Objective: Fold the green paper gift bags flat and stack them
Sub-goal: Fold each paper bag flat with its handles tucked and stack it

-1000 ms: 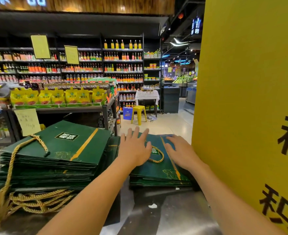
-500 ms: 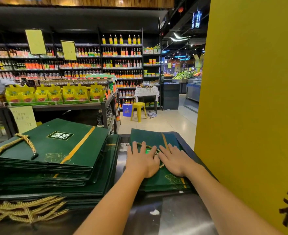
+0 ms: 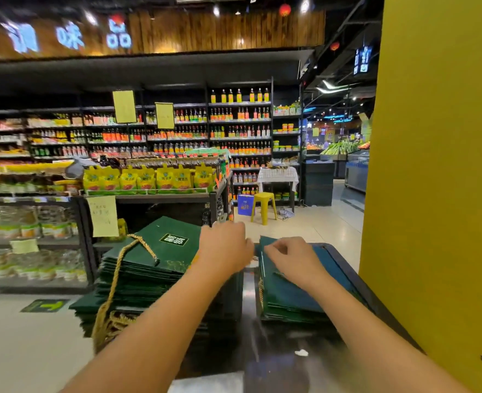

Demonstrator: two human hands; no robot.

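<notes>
Fingers: right hand (image 3: 293, 260) curled, pinching top bag (image 3: 296, 292) at stack (image 3: 286, 314) far edge; left hand (image 3: 222, 248) blurred, cannot tell.
Tip: hold both edges, keep top bag flat, square with stack.

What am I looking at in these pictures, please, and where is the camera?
There is no machine here: a person works with two bare hands, and every picture comes from one camera worn on their head, looking forward and down. On the dark counter lie two stacks of flat green gift bags: a tall stack on the left with gold rope handles, and a lower stack on the right. The right hand seems to pinch the edge of that stack's top bag; the left hand is blurred, beside it.
</notes>
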